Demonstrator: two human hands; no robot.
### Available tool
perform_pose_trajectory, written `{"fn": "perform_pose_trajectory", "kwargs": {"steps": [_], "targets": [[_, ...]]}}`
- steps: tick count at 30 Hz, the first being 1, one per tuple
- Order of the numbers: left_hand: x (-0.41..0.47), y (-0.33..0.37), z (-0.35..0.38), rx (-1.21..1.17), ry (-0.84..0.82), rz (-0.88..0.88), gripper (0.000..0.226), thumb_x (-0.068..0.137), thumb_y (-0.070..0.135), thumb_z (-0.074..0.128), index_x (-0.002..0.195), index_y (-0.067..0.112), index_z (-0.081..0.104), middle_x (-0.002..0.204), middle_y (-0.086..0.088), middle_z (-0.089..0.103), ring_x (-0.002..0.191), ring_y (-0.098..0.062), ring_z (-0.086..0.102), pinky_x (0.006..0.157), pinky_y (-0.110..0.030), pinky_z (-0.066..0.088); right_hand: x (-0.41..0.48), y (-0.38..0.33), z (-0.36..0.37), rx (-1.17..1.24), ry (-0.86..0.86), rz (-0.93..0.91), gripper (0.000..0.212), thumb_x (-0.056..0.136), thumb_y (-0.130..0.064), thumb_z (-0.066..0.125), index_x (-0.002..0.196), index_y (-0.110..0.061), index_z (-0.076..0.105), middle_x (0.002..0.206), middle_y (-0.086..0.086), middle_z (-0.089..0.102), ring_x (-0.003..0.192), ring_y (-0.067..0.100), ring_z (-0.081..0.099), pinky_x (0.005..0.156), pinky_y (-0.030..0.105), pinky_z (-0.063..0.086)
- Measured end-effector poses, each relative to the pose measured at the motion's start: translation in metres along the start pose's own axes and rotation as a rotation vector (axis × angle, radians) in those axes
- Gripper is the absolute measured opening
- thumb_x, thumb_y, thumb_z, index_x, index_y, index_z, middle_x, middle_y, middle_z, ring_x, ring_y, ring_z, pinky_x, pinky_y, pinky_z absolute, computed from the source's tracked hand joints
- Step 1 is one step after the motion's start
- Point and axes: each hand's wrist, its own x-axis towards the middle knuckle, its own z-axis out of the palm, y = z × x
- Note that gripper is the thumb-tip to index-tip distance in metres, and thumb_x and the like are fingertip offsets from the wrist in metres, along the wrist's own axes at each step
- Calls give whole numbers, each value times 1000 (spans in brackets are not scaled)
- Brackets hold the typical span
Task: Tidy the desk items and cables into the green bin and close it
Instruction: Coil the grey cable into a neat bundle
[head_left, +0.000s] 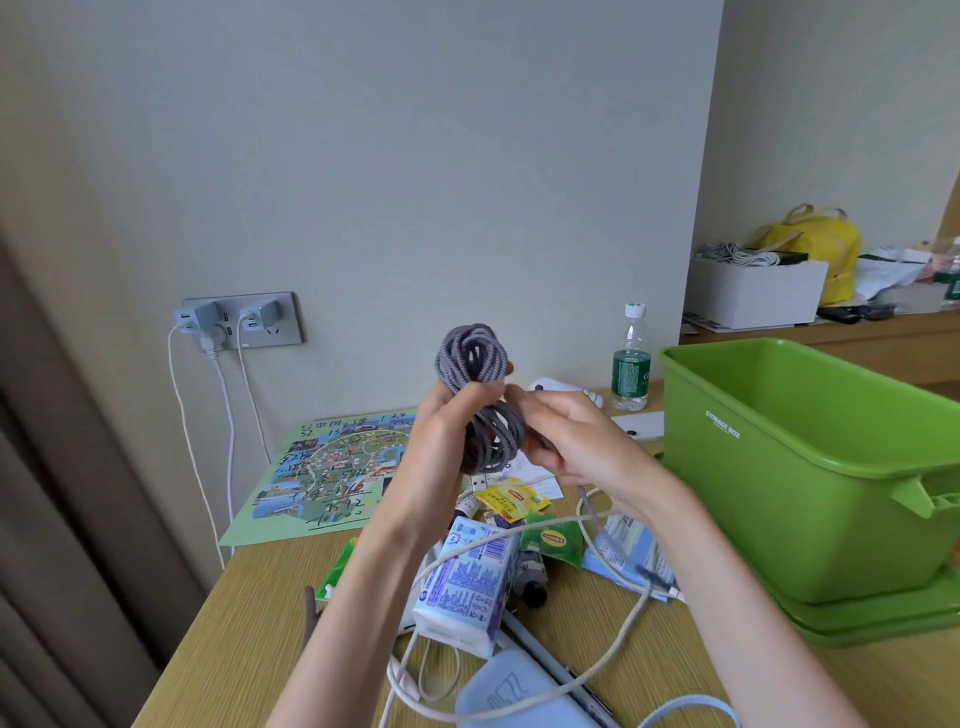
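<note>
My left hand (441, 441) grips a coiled grey braided cable (475, 364) held up above the desk. My right hand (566, 441) pinches the cable's loose tail beside the coil, and that tail hangs down below my right wrist. The open green bin (810, 467) stands at the right, sitting on its green lid (883, 623). On the desk below lie a white cable (618, 644), a tissue pack (462, 587), yellow and green tea sachets (519, 499) and a pale blue pouch (514, 696).
A green map sheet (332, 467) lies at the back left under wall sockets with chargers (228, 322). A water bottle (631, 358) stands behind the bin. A white box (753, 291) and a yellow bag (810, 244) sit on the far counter.
</note>
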Motion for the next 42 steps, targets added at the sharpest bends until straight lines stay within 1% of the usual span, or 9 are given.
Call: {"fn": "perform_pose_trajectory", "kwargs": {"steps": [7, 12, 16, 21, 24, 27, 30, 36, 42], "targets": [[7, 4, -15, -112, 94, -22, 28, 93, 21, 53, 113, 3, 58, 87, 0, 72, 82, -15, 66, 58, -25, 47, -2, 2, -9, -320, -22, -28, 19, 92, -25, 63, 78, -12, 65, 51, -7, 43, 53, 14, 37, 53, 23, 30], [8, 3, -19, -82, 149, -20, 28, 90, 29, 59, 108, 8, 52, 73, -2, 52, 61, -17, 47, 50, -31, 31, -4, 5, -14, -500, 3, -22, 9, 85, -24, 71, 78, -19, 67, 55, -5, 54, 51, 8, 44, 59, 28, 36], [7, 1, -23, 27, 156, 9, 31, 90, 33, 60, 111, 10, 57, 81, 3, 57, 75, -16, 54, 59, -31, 38, -8, -1, -23, -553, 3, -9, 9, 83, -28, 74, 77, -26, 68, 55, -8, 65, 44, -1, 52, 54, 23, 43], [6, -4, -22, 164, 69, 10, 17, 92, 35, 60, 105, 24, 57, 89, 6, 63, 81, -12, 61, 53, -21, 46, -7, -3, -29, -715, 263, -148, 6, 86, -34, 70, 81, -30, 72, 63, -19, 65, 50, -6, 54, 59, 24, 42], [6, -5, -24, 243, 53, 19, 11, 93, 33, 59, 103, 30, 56, 98, 10, 67, 88, -1, 65, 66, -17, 49, -6, -4, -30, -668, 429, -267, 7, 88, -33, 66, 83, -30, 69, 63, -16, 64, 48, 2, 54, 56, 28, 46], [5, -5, -22, 250, -64, -35, 18, 95, 27, 59, 109, 17, 53, 104, -10, 66, 94, -20, 70, 76, -39, 60, -6, -11, -32, -535, 393, -374, 8, 89, -34, 62, 85, -30, 67, 68, -13, 66, 50, 9, 56, 58, 32, 50], [-1, -3, -15, 299, -255, -73, 22, 96, 24, 57, 114, 13, 49, 99, -11, 65, 87, -23, 72, 71, -41, 61, -6, -16, -27, -398, 324, -423, 9, 89, -30, 62, 85, -25, 68, 72, -7, 66, 58, 11, 61, 56, 19, 43], [-10, -4, -4, 330, -496, -61, 22, 92, 29, 63, 106, 19, 49, 75, 0, 63, 66, -12, 67, 58, -21, 53, -9, -21, -23, -258, 188, -418, 7, 89, -13, 67, 85, -11, 72, 69, -2, 65, 63, 8, 60, 61, 16, 44], [-10, -11, 8, 591, -526, -63, 24, 85, 19, 72, 71, 15, 53, 51, -4, 61, 41, -13, 56, 43, -20, 45, -11, -26, -21, -358, 106, -401, 5, 82, -16, 74, 83, -12, 77, 86, 0, 63, 86, 15, 62, 83, 35, 47]]}}
